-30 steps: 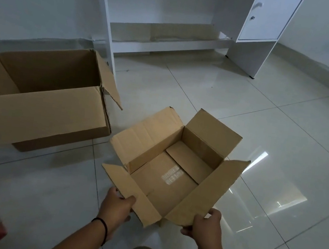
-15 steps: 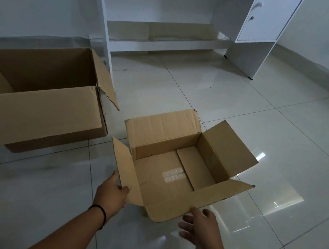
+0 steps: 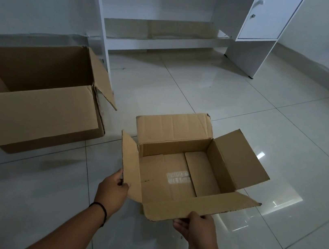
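Small cardboard box point(image 3: 173, 174), open on the floor point(image 3: 284, 142) at lower centre of the frame, has swung square to the person, left hand point(image 3: 112, 189) pinching its left flap point(image 3: 130, 162), right hand point(image 3: 197, 227) gripping the near flap point(image 3: 200, 204), so it looks ready for closing or filling.

The small box point(image 3: 172, 179) now sits turned clockwise on the floor: a second ago one corner pointed at the person, and now its near flap point(image 3: 196, 203) faces them squarely, with the long flap point(image 3: 173, 132) swung round to the far side. The left hand point(image 3: 111, 193) has shifted from the near flap to grip the left flap point(image 3: 130, 162). The right hand point(image 3: 197, 229), loose under the flap half a second ago, now pinches the near flap's edge.
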A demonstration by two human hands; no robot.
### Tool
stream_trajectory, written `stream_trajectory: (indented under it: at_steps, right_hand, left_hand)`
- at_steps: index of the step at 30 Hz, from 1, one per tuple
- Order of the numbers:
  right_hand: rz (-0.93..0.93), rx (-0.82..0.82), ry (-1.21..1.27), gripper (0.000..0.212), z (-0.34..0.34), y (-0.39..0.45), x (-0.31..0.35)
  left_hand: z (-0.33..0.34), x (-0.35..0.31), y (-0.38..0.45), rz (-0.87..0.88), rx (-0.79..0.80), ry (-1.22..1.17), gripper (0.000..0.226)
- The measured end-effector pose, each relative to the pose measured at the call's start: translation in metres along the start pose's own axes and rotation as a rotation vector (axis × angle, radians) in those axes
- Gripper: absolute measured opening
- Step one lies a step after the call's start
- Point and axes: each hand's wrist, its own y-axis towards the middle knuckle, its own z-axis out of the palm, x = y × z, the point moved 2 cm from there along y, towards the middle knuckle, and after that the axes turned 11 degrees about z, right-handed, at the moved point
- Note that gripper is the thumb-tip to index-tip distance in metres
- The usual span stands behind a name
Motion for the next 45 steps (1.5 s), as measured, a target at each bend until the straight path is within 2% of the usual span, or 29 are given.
stream_trajectory:
  at_steps: [14, 21, 23, 25, 30, 32, 38, 45]
  right_hand:
    - [-0.021, -0.054, -0.103, 0.02, -0.019, 0.004, 0.024]
    - [0.033, 0.051, -0.159, 0.017, -0.014, -0.009, 0.016]
    - [0.085, 0.1, -0.152, 0.019, -0.009, -0.016, 0.01]
    - [0.114, 0.14, -0.187, 0.021, -0.003, -0.025, 0.003]
    - [0.078, 0.244, -0.319, 0.019, 0.025, -0.052, -0.011]
    - [0.035, 0.283, -0.384, 0.018, 0.041, -0.065, -0.016]
    - [-0.076, 0.379, -0.577, 0.015, 0.099, -0.105, -0.036]
    - [-0.233, 0.454, -0.862, 0.019, 0.186, -0.153, -0.081]
  left_hand:
    - [0.017, -0.002, -0.009, 0.006, 0.006, -0.042, 0.05]
    - [0.005, -0.012, -0.013, -0.015, 0.058, -0.025, 0.031]
    - [-0.003, -0.015, -0.017, -0.023, 0.051, -0.003, 0.049]
    - [-0.013, -0.021, -0.025, -0.025, 0.031, 0.015, 0.052]
    - [-0.055, -0.033, -0.054, -0.01, -0.055, 0.096, 0.057]
    - [-0.082, -0.033, -0.069, 0.013, -0.109, 0.11, 0.053]
    - [-0.183, -0.02, -0.12, 0.027, -0.381, 0.153, 0.041]
    - [-0.303, 0.025, -0.187, -0.051, -0.657, 0.106, 0.034]
